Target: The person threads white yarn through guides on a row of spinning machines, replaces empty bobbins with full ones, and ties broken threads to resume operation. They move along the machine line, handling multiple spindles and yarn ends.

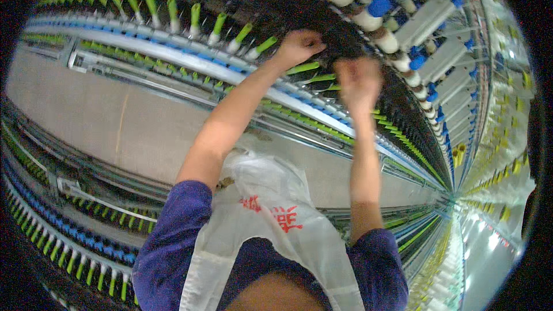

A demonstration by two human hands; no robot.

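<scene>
Both arms reach forward over a long spinning frame with a row of green bobbins (195,20) standing on spindles. My left hand (298,48) is above the row, just past the nearest green bobbins, its fingers curled together. Whatever they pinch, if anything, is too small to make out. To its right, my right hand (359,80) is raised over the same row and smeared by motion, so its fingers do not show clearly. More green bobbins (303,68) lean between the two hands. Dark machine parts lie behind the fingertips.
White rollers and blue-capped arms (379,4) line the machine's upper right. A pale rail (167,52) runs below the bobbins. Behind me another frame with green bobbins (72,259) stands across the grey aisle floor (115,115). Yellow and white packages (507,167) hang at the far right.
</scene>
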